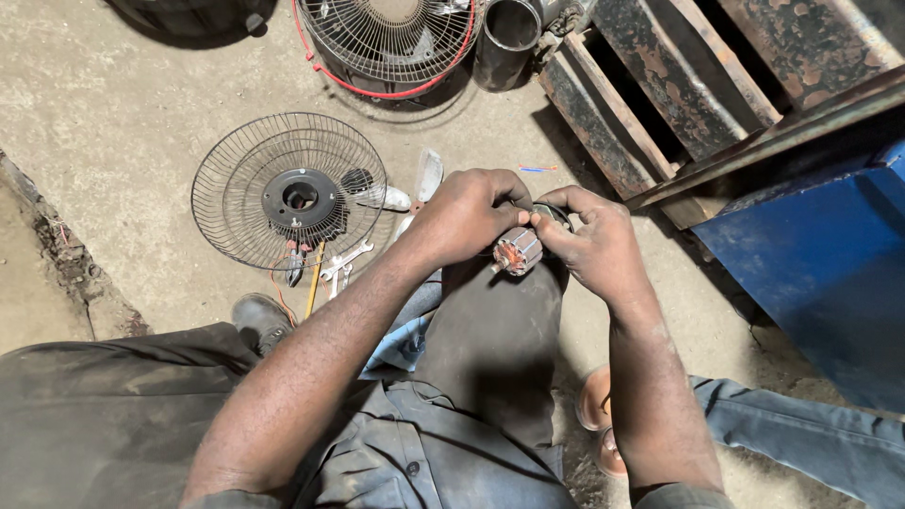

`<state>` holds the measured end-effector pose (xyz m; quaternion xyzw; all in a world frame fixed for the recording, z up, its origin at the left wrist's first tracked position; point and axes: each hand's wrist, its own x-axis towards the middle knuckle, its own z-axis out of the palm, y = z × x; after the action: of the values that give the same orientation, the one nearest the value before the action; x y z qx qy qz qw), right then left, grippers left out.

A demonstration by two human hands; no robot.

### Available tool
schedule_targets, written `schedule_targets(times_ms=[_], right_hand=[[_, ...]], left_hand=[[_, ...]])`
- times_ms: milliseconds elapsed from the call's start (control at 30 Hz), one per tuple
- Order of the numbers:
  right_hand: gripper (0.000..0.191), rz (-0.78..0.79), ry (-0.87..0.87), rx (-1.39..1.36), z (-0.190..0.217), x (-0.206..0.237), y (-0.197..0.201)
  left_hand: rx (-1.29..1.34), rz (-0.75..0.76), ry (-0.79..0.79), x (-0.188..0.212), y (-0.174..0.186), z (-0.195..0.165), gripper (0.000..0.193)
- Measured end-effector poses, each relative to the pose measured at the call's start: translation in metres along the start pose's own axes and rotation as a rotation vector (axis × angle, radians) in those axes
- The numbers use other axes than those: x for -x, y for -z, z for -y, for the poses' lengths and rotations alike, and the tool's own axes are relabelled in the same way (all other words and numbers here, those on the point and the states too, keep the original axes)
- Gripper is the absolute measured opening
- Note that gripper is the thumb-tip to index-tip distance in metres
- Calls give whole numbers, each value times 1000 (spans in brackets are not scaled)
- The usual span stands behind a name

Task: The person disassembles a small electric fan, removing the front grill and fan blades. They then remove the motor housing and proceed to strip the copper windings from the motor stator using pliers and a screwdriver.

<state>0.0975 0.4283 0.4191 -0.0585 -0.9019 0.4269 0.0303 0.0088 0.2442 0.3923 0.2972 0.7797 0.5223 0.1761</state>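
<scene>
Both my hands meet over my raised knee. My left hand (467, 215) and my right hand (589, 240) together grip a small motor part (518, 251), a round core with copper-coloured windings and metal plates. The left fingers pinch its top, the right fingers curl around its far side, where a dark round piece shows behind it. My forearms run down to the bottom of the view and hide part of my lap.
A black wire fan guard (288, 191) lies flat on the concrete floor, with pliers and spanners (339, 269) at its near edge and a clear fan blade (426, 179) beside it. A red-rimmed fan cage (386, 42), rusty metal frames (660, 94) and a blue box (820, 254) stand around.
</scene>
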Motion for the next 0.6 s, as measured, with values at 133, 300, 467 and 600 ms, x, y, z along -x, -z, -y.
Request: schedule_targets(times_ms=[133,300,467,600], right_hand=[[22,-4,34,0,0,0,0],[21,0,-4,21,-3,0,0],[21,-1,63,9,-8,-1,1],[21,1,39,-16,-9,-1,0]], left_hand=[[-85,-97,-159,1,-2,-2,15],[-84,-104,-55,3,-11,-6,16],[-42,-75,21,4,-14,-10,18],[-40,-58,128,8,-15,-12,21]])
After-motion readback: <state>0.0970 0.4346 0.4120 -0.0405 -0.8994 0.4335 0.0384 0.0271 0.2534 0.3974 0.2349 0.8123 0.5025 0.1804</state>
